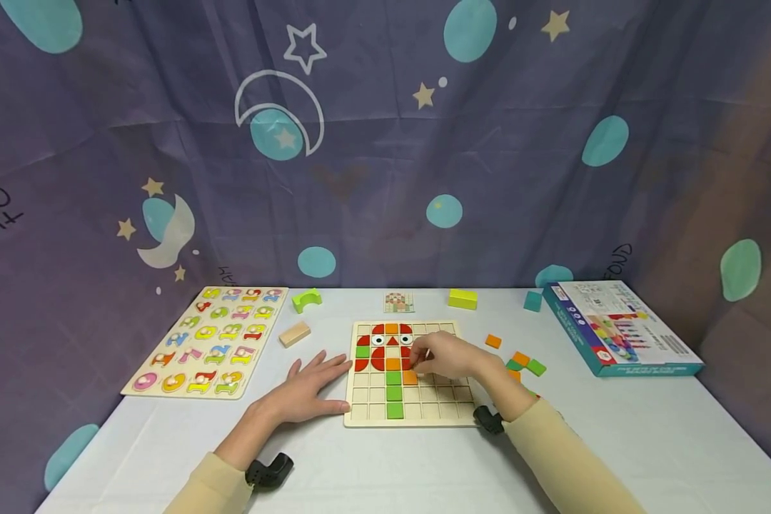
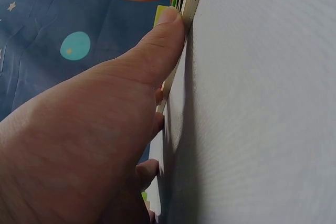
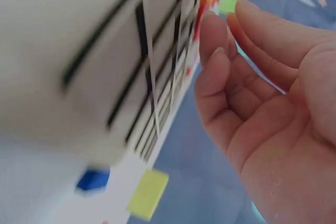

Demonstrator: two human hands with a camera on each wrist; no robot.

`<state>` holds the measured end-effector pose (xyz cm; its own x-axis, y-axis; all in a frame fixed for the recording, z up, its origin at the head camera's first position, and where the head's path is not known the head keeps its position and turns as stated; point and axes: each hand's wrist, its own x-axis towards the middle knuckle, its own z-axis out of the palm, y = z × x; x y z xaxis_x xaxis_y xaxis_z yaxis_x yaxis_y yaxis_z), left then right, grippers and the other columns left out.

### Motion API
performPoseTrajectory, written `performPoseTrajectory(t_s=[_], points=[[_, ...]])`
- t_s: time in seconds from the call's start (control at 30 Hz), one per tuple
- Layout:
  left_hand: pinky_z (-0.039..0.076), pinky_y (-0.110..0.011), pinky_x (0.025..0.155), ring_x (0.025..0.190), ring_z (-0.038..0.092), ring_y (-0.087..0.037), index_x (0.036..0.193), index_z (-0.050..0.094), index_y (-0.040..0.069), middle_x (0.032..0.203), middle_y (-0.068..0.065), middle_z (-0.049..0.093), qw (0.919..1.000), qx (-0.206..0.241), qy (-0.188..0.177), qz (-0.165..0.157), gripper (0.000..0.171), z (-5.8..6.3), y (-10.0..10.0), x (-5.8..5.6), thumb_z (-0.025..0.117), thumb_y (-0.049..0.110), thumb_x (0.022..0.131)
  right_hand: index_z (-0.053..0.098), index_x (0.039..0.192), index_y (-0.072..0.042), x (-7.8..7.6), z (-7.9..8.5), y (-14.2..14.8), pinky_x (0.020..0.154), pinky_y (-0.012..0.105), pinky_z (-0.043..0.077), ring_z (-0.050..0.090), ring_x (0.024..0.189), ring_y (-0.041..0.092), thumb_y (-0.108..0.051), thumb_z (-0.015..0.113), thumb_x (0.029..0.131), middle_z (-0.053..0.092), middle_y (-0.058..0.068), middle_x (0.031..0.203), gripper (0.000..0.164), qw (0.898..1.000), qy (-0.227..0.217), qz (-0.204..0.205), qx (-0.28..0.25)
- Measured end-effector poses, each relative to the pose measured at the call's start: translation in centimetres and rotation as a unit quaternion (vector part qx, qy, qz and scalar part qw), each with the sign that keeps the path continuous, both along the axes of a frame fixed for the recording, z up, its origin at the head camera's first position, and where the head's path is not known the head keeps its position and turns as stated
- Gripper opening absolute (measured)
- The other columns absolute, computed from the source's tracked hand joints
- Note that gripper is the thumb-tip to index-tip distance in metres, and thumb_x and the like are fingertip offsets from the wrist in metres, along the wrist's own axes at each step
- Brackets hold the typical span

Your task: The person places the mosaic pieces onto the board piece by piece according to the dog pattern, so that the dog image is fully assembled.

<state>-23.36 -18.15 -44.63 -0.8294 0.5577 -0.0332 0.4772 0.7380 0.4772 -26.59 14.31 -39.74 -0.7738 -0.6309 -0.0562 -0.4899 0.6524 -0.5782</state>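
Note:
A wooden grid board [image 1: 446, 412] lies on the table, with red, green and orange tiles forming a figure. My left hand [image 1: 305, 394] lies flat with fingers spread at its left side; the thumb [image 2: 157, 40] touches the board's edge. Over the middle of the board my right hand [image 1: 448, 355] has bent fingers, the tips close to an orange square tile [image 1: 410, 378]. In the right wrist view the curled fingers [image 3: 212, 80] reach toward the board, and whether they pinch a tile cannot be made out. A column of green square tiles [image 1: 394, 393] stands left of that orange one.
Loose orange and green tiles [image 1: 536, 367] lie right of the board, partly behind my forearm. A number puzzle [image 1: 195, 343] is at left, a boxed set [image 1: 623, 328] at right. Behind the board are a pattern card [image 1: 399, 303], a yellow block [image 1: 462, 298] and a green arch [image 1: 306, 300].

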Motion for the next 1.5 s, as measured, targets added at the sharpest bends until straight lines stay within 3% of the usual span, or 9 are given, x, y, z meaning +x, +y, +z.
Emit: performPoseTrajectory(t_s=[0.27, 0.4, 0.47, 0.73, 0.93, 1.2, 1.5], points=[[0.0, -0.069, 0.114, 0.152, 0.012, -0.037, 0.156, 0.042, 0.022, 0.163, -0.001, 0.032, 1.0, -0.001, -0.002, 0.001, 0.083, 0.1, -0.1, 0.0, 0.066, 0.064, 0.088, 0.069, 0.102, -0.004, -0.6, 1.2, 5.1, 0.07, 0.033, 0.05, 0.058, 0.081, 0.017, -0.009, 0.071, 0.095, 0.064, -0.001, 0.092, 0.009, 0.997, -0.01, -0.077, -0.013], [0.0, -0.069, 0.113, 0.152, 0.011, -0.037, 0.156, 0.042, 0.022, 0.163, -0.002, 0.031, 1.0, -0.001, -0.004, 0.0, 0.084, 0.1, -0.2, 0.0, 0.065, 0.065, 0.088, 0.069, 0.101, -0.005, -0.6, 1.2, 7.8, 0.07, 0.034, 0.049, 0.054, 0.08, 0.021, -0.01, 0.071, 0.094, 0.062, 0.002, 0.09, 0.009, 0.99, -0.015, -0.139, -0.004], [0.0, -0.07, 0.113, 0.152, 0.012, -0.038, 0.156, 0.042, 0.021, 0.163, -0.002, 0.032, 1.0, -0.003, -0.003, 0.005, 0.084, 0.1, -0.5, 0.0, 0.066, 0.065, 0.088, 0.068, 0.101, -0.005, -0.6, 1.1, 8.4, 0.069, 0.034, 0.048, 0.053, 0.08, 0.021, -0.01, 0.071, 0.094, 0.062, 0.002, 0.089, 0.009, 0.989, -0.013, -0.149, -0.001], [0.0, -0.07, 0.113, 0.152, 0.013, -0.038, 0.156, 0.042, 0.021, 0.163, -0.002, 0.032, 1.0, 0.005, -0.001, -0.001, 0.083, 0.0, -0.5, -0.2, 0.066, 0.064, 0.088, 0.068, 0.1, -0.005, -0.3, 0.6, 5.3, 0.071, 0.031, 0.05, 0.058, 0.081, 0.016, -0.009, 0.07, 0.095, 0.063, -0.003, 0.09, 0.006, 0.999, -0.015, -0.047, -0.013], [0.0, -0.07, 0.113, 0.152, 0.012, -0.037, 0.156, 0.042, 0.022, 0.163, -0.001, 0.031, 1.0, 0.001, -0.004, -0.002, 0.084, -0.2, -0.1, -0.2, 0.066, 0.065, 0.088, 0.069, 0.099, -0.008, -0.1, 0.2, 2.3, 0.07, 0.029, 0.05, 0.057, 0.079, 0.013, -0.01, 0.07, 0.096, 0.063, -0.005, 0.088, 0.004, 1.0, -0.017, -0.008, -0.014], [-0.001, -0.07, 0.113, 0.152, 0.012, -0.038, 0.156, 0.043, 0.022, 0.163, -0.002, 0.031, 1.0, 0.003, -0.002, 0.002, 0.083, 0.0, 0.0, -0.1, 0.067, 0.064, 0.088, 0.07, 0.093, -0.011, -0.1, -0.2, 0.0, 0.073, 0.031, 0.049, 0.055, 0.077, 0.012, -0.01, 0.073, 0.093, 0.062, -0.007, 0.084, 0.004, 1.0, -0.011, 0.0, 0.02], [0.0, -0.07, 0.113, 0.152, 0.012, -0.038, 0.156, 0.042, 0.021, 0.163, -0.003, 0.031, 1.0, 0.003, -0.005, -0.002, 0.083, 0.0, 0.1, 0.0, 0.067, 0.063, 0.088, 0.071, 0.093, -0.011, 0.1, -0.5, -0.2, 0.073, 0.03, 0.048, 0.053, 0.076, 0.01, -0.009, 0.074, 0.093, 0.061, -0.01, 0.082, 0.003, 0.999, 0.008, 0.026, 0.033]])
